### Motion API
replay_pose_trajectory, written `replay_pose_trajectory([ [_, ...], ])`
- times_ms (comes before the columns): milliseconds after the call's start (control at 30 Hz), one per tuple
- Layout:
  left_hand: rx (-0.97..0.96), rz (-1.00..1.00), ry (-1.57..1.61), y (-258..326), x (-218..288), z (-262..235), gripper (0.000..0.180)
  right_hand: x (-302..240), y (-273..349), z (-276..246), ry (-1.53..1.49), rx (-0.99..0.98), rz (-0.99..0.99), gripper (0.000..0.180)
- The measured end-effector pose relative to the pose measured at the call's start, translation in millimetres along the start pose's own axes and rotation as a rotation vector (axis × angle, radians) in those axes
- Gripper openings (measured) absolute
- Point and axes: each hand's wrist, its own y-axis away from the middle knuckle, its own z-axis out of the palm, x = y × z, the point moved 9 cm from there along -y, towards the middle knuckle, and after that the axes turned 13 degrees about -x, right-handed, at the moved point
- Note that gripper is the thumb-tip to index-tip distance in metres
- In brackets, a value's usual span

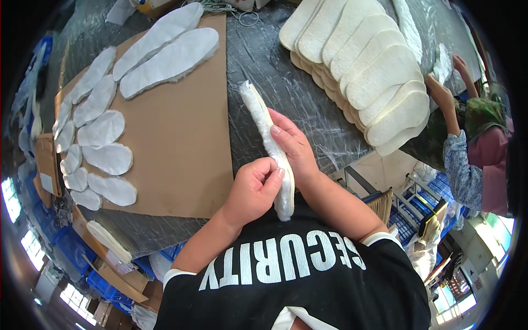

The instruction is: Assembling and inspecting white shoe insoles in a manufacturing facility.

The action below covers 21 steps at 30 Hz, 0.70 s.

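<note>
A white insole [256, 108] with a fluffy face and a cream felt layer is held edge-on in front of my chest, tilted with its far end to the left. My left hand [252, 187] pinches its near half between thumb and bent fingers. Higher up, my right hand [297, 147] wraps its other side, the thumb lying along the edge and the fingers partly hidden behind. To the left, several white fluffy pieces [169, 61] cut in insole shapes lie on a brown cardboard sheet [179, 140]. Cream insoles [379, 74] are stacked in an overlapping fan at the far right.
Dark plastic film covers the table [269, 60]. At the right, another person [477, 159] handles a white piece [441, 65]. Cord [223, 7] lies at the far edge. A pale insole [109, 241] rests near the left front, above blue crates [71, 247].
</note>
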Motion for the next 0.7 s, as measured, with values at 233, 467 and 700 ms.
replay_pose_trajectory([
  [233, -0.022, -0.026, 0.181, 1, -20, 1, 0.017, -1, -3, -7, -0.001, 0.078, -0.145, 0.047],
  [467, 0.078, -0.027, -0.177, 12, -2, 1, 0.031, -7, -2, -12, 0.045, 0.155, -0.195, 0.05],
  [700, 0.107, -0.019, -0.321, 13, 4, -1, 0.023, -5, -8, -8, 0.054, 0.135, -0.232, 0.05],
])
